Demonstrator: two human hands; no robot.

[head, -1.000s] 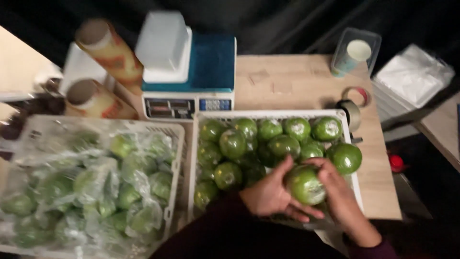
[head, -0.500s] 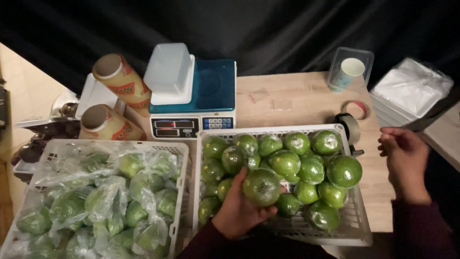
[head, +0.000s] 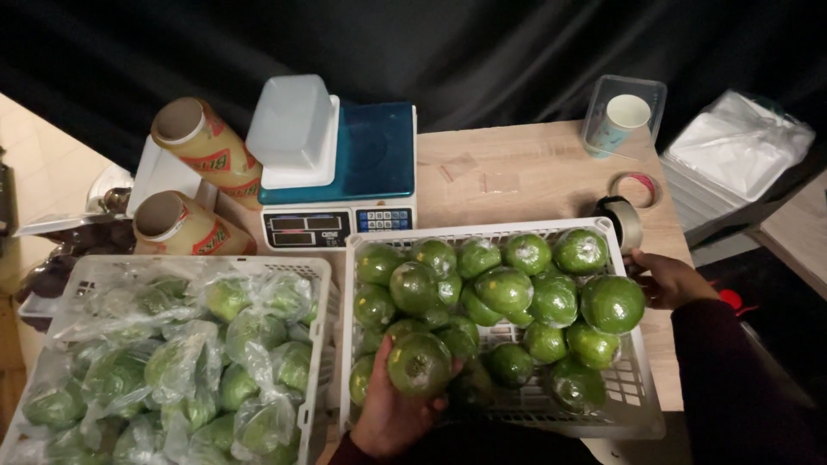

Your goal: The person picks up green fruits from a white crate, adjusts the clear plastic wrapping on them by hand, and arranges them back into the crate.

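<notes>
My left hand [head: 392, 413] holds a round green fruit [head: 419, 364] wrapped in clear film, low over the near left corner of a white crate [head: 636, 403] filled with several such wrapped fruits. My right hand [head: 665, 277] rests at the crate's right rim, just below a roll of tape [head: 622, 220]; its fingers are curled and partly hidden behind the crate's edge. A second white crate [head: 314, 284] on the left holds green fruits in loose plastic bags.
A blue-topped scale [head: 345, 185] with an upturned white tub on it stands behind the crates. Two big rolls of film [head: 191, 138] lie at its left. A paper cup in a clear tub [head: 624, 116], a small tape ring [head: 636, 186] and stacked bags [head: 736, 146] sit far right.
My left hand has carried the fruit from the crate's right side to its near left corner. My right hand let go of it and moved out to the crate's right rim.
</notes>
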